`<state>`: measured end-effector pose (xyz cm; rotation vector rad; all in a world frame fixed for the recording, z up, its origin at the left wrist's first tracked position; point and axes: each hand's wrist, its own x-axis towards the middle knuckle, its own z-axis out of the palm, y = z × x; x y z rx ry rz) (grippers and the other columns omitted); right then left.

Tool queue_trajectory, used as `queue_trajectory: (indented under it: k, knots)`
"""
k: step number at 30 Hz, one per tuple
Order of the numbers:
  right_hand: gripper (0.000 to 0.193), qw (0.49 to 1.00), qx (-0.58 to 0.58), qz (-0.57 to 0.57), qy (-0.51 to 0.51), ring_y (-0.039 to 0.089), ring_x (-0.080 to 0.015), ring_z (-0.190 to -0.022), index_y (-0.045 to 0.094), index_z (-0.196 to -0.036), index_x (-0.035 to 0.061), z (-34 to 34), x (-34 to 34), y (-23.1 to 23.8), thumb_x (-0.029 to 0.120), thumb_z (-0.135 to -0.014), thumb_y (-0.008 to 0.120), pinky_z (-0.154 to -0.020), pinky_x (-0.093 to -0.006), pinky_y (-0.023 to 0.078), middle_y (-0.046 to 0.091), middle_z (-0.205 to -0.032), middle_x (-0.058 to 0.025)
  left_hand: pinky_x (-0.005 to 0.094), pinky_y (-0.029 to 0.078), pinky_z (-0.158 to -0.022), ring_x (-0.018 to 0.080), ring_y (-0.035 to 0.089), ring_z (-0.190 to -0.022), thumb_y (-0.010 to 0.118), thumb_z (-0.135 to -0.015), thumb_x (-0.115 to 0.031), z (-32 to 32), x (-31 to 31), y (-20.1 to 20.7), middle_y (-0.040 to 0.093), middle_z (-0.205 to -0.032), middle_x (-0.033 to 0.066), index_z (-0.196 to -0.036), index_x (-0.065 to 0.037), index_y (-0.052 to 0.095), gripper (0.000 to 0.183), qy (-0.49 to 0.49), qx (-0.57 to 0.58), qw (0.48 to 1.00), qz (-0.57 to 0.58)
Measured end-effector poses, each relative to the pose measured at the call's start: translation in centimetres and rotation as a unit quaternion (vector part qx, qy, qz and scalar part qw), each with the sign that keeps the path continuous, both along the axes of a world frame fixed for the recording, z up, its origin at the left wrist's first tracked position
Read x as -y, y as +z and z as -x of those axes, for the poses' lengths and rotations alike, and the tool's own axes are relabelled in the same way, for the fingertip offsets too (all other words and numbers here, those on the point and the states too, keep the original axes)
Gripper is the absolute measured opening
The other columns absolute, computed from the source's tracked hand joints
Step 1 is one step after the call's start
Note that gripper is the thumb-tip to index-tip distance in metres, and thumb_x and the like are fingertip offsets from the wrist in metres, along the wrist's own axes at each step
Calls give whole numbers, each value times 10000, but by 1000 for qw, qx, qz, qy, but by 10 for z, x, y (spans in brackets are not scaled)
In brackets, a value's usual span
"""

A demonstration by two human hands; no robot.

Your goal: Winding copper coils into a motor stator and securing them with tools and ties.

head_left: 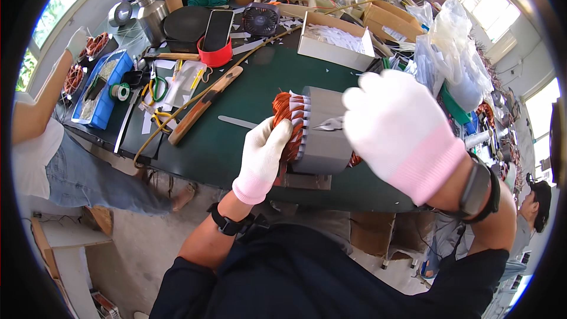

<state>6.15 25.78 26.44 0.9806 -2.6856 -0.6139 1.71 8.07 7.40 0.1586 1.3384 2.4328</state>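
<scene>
In front of me on the green tabletop lies a motor stator point(326, 145), a grey metal cylinder on its side. Orange-red copper windings point(283, 112) with white slot papers bulge from its left end. My left hand point(266, 156), in a white glove with a pink cuff, is closed with thumb and fingers on these windings. Over the right part of the stator is my right hand point(401, 130), gloved alike, slightly blurred and curled closed. From it a silver pointed tool point(329, 124) sticks out to the left; its handles are hidden, so its exact kind is unclear.
Left of the stator lie a thin flat strip point(236, 121), a wooden stick point(205, 106) and yellow-handled scissors point(160, 119). Farther back are a phone point(218, 28) on a red holder, a small fan point(260, 19) and a box of white papers point(336, 38). A co-worker's gloved hand point(77, 42) is at left.
</scene>
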Motion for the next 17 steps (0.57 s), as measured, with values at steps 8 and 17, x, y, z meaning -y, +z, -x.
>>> queue_trajectory:
  k: [8, 17]
  knots:
    - [128, 985, 115, -101, -80, 691, -227, -924, 780, -785, 86, 25, 59, 0, 178, -832, 705, -770, -365, 557, 705, -841, -59, 209, 445, -671, 21, 537, -749, 552, -1094, -210, -1, -5, 0, 654, -918, -26, -1157, -1, 660, 243, 7, -12, 1000, -7]
    - [263, 974, 179, -86, -112, 712, -307, -936, 756, -782, 69, 42, 30, -3, 326, -826, 779, -825, -404, 560, 708, -874, -122, 220, 474, -752, 31, 559, -814, 518, -1102, -201, 2, 1, 3, 657, -940, -9, -1142, 16, 643, 253, -32, 9, 999, -2]
